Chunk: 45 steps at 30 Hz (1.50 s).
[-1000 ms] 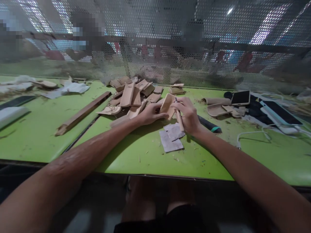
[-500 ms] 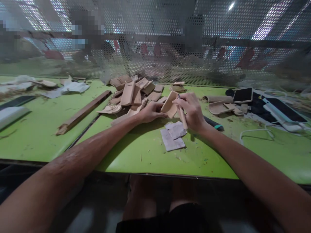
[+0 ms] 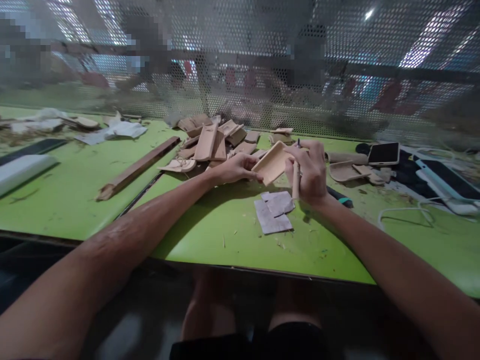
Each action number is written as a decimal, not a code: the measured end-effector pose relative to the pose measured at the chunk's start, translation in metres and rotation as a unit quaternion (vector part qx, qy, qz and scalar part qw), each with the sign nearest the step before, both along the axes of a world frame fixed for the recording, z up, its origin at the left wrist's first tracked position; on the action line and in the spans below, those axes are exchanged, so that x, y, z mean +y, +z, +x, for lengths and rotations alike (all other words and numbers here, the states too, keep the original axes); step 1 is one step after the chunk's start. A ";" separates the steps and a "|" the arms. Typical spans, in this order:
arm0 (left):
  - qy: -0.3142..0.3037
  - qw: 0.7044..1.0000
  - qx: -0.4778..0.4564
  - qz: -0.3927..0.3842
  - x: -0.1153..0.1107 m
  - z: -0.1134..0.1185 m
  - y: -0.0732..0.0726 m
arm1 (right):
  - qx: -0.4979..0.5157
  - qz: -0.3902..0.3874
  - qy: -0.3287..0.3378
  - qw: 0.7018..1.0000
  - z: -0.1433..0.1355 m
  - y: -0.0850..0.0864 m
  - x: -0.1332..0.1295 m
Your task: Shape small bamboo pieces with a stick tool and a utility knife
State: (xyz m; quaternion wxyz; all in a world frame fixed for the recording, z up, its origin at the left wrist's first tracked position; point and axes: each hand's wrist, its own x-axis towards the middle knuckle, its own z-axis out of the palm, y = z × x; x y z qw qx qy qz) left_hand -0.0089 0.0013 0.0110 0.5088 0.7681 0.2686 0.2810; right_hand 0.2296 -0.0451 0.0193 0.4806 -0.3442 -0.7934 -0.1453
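Observation:
A pale, hollowed wooden piece (image 3: 273,162) is held above the green table by its left end in my left hand (image 3: 240,168). My right hand (image 3: 309,170) grips a tool with a light wooden handle (image 3: 296,181) and touches the right end of the piece. The tool's dark tip points up past the fingers. Below them lie scraps of greyish paper (image 3: 273,215). Behind my left hand is a heap of curved wooden pieces (image 3: 210,142).
A long wooden bar (image 3: 138,169) lies at the left. On the right are a phone (image 3: 384,153), another device (image 3: 448,175) with a white cable, and a dark-handled tool (image 3: 339,197). A perforated metal screen (image 3: 240,65) stands behind the green table (image 3: 210,245).
The view has shifted slightly, moving the scene to the right. The wooden piece is turned more sideways, and my right hand has rotated with the tool handle more upright.

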 end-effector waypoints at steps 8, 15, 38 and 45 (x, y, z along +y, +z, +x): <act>0.022 0.999 -0.018 -0.035 0.002 0.001 0.001 | 0.016 -0.032 0.015 0.999 0.002 -0.005 0.004; 0.045 0.998 -0.039 -0.027 0.010 0.004 -0.008 | 0.069 -0.050 -0.012 0.996 0.009 -0.012 0.014; 0.051 0.992 -0.097 -0.059 0.013 0.009 -0.013 | 0.130 -0.136 -0.049 0.981 0.017 -0.017 0.023; 0.053 0.994 -0.093 -0.039 0.013 0.009 -0.012 | 0.151 -0.192 -0.092 0.965 0.030 -0.024 0.039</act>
